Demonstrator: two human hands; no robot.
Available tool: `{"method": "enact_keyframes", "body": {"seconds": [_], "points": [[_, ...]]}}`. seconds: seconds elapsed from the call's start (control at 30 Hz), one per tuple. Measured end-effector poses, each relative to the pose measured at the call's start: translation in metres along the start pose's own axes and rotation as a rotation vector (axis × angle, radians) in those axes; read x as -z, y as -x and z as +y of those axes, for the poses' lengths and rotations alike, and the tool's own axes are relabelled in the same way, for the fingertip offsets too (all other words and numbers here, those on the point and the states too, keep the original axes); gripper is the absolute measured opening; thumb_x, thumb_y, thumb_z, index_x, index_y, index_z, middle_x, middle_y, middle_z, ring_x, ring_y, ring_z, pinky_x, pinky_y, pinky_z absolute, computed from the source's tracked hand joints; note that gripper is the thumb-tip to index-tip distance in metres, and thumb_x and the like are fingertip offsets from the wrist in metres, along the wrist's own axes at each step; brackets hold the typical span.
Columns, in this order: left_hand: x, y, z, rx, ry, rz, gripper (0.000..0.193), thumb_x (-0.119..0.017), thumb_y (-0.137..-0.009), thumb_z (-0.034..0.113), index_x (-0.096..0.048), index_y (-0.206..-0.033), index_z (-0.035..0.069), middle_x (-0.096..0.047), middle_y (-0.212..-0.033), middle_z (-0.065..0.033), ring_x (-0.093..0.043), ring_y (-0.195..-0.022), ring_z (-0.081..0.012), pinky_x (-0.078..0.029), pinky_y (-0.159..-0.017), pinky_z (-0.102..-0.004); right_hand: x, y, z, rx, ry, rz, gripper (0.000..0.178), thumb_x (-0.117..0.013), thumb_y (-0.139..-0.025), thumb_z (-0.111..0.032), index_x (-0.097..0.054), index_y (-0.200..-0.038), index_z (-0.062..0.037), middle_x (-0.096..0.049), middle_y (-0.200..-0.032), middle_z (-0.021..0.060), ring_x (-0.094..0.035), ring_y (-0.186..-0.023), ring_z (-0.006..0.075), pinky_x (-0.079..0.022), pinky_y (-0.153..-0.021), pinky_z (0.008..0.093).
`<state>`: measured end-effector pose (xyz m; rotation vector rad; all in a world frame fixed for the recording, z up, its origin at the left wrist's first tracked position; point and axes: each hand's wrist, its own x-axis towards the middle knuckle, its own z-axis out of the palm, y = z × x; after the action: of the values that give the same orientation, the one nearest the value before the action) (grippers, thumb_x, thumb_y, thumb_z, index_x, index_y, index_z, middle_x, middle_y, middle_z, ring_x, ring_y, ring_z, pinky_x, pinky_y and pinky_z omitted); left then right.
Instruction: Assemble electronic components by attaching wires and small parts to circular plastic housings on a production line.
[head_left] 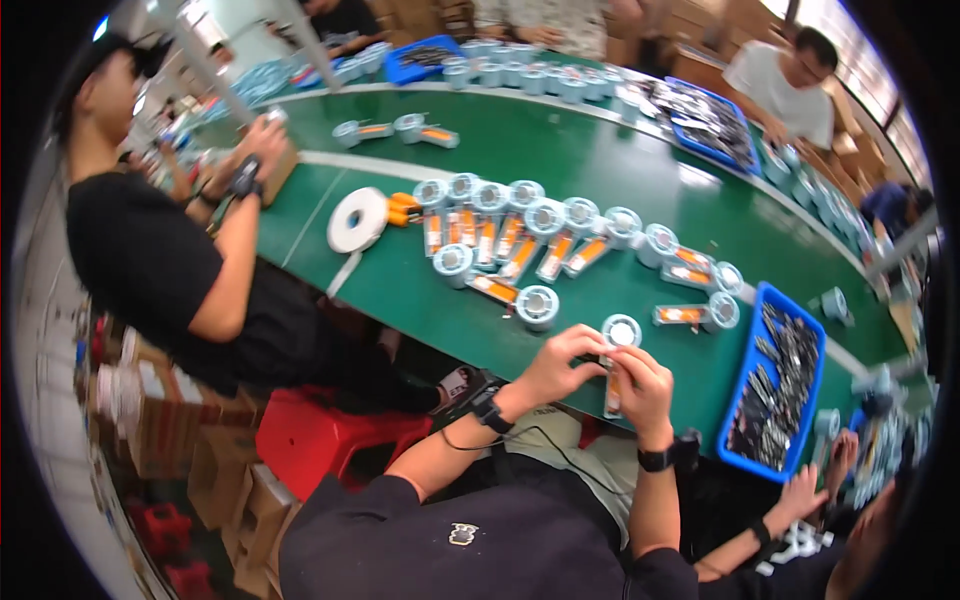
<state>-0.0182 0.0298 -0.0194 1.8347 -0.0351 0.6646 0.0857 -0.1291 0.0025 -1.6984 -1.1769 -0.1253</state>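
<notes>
At the near edge of the green table, my two hands meet over a light-blue handheld fan (621, 330) with a round head and an orange strip in its handle. My right hand (643, 385) is closed around the handle, hiding part of it. Beside the fan's neck, my left hand (560, 368) pinches thumb and fingers together; what lies between them is too small to make out. Just beyond, another light-blue fan (537, 307) lies with its orange strip pointing left. To the right lies one more fan (722, 311).
Several similar fans (545, 216) lie in a row on the table (430, 315), near a white tape roll (357, 220). A blue tray (735, 440) of small metallic parts stands at right. A person (140, 250) stands at left by a red stool (310, 440); others work around the table.
</notes>
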Motion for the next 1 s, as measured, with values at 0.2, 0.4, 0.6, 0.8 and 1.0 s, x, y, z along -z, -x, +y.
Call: {"method": "enact_keyframes", "body": {"seconds": [0.2,0.4,0.6,0.8,1.0], "points": [[-0.005,0.002,-0.004,0.017,0.103,-0.055,0.030,-0.079,-0.080,-0.002,-0.070,-0.108,0.000,-0.067,-0.108,-0.0120,-0.067,-0.102,-0.0274,-0.054,-0.089,-0.0353,-0.003,0.020,0.007,-0.099,-0.128,0.040,0.013,-0.064,-0.088,0.010,-0.071,-0.097,0.0040,-0.074,-0.098,0.0155,-0.072,-0.082,0.0207,-0.056,-0.070,0.0293],[-0.007,0.002,-0.002,0.017,0.107,-0.062,0.028,-0.078,-0.080,-0.003,-0.071,-0.107,0.001,-0.067,-0.108,-0.0112,-0.067,-0.102,-0.0275,-0.055,-0.089,-0.0356,-0.013,0.029,0.013,-0.332,-0.392,0.114,0.010,-0.065,-0.088,0.008,-0.070,-0.095,0.0055,-0.074,-0.095,0.0144,-0.069,-0.077,0.0146,-0.053,-0.065,0.0254],[-0.011,0.008,0.005,-0.053,-0.007,0.048,0.027,-0.076,-0.080,-0.004,-0.072,-0.106,0.001,-0.067,-0.107,-0.0107,-0.068,-0.098,-0.0276,-0.057,-0.084,-0.0353,-0.010,0.024,-0.002,-0.313,-0.303,0.103,0.009,-0.066,-0.089,0.006,-0.071,-0.098,0.0061,-0.074,-0.094,0.0114,-0.065,-0.073,0.0103,-0.051,-0.063,0.0238],[-0.021,0.008,-0.001,-0.168,-0.201,0.178,0.030,-0.078,-0.079,-0.005,-0.073,-0.108,0.002,-0.067,-0.108,-0.0110,-0.070,-0.095,-0.0281,-0.059,-0.081,-0.0352,-0.025,0.028,-0.006,-0.354,-0.241,0.196,0.011,-0.069,-0.091,0.002,-0.072,-0.101,0.0054,-0.074,-0.096,0.0075,-0.062,-0.073,0.0049,-0.049,-0.062,0.0217],[-0.016,0.016,0.004,-0.141,-0.229,0.160,0.032,-0.078,-0.079,-0.005,-0.074,-0.109,0.003,-0.068,-0.108,-0.0110,-0.070,-0.093,-0.0277,-0.059,-0.079,-0.0355,-0.019,0.020,-0.029,-0.332,-0.102,0.172,0.009,-0.074,-0.086,-0.002,-0.070,-0.093,0.0023,-0.073,-0.091,0.0103,-0.065,-0.068,0.0168,-0.050,-0.061,0.0283]]}}
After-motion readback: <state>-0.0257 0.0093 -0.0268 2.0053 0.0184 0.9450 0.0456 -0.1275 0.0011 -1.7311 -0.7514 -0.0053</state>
